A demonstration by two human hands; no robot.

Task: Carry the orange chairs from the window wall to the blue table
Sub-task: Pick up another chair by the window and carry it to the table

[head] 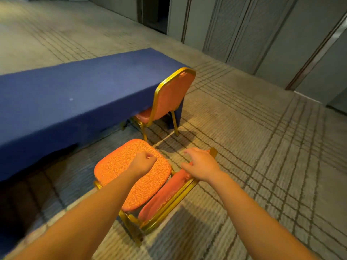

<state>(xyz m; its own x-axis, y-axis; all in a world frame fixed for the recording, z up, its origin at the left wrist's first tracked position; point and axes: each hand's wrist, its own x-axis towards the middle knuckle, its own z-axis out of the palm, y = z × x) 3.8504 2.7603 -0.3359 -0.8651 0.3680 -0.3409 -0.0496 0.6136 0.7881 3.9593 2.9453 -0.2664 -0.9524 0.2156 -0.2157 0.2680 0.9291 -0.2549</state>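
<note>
Orange chair (116, 166) at blue table (56, 91), second chair (172, 92) ahead, left grip (143, 162) clenched, right grip (201, 166) released over backrest (161, 199).

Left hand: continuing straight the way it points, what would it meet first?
The left hand, a fist above the near chair's seat, aims toward the far chair, probably first; depth unclear, so possibly the seat.
</note>
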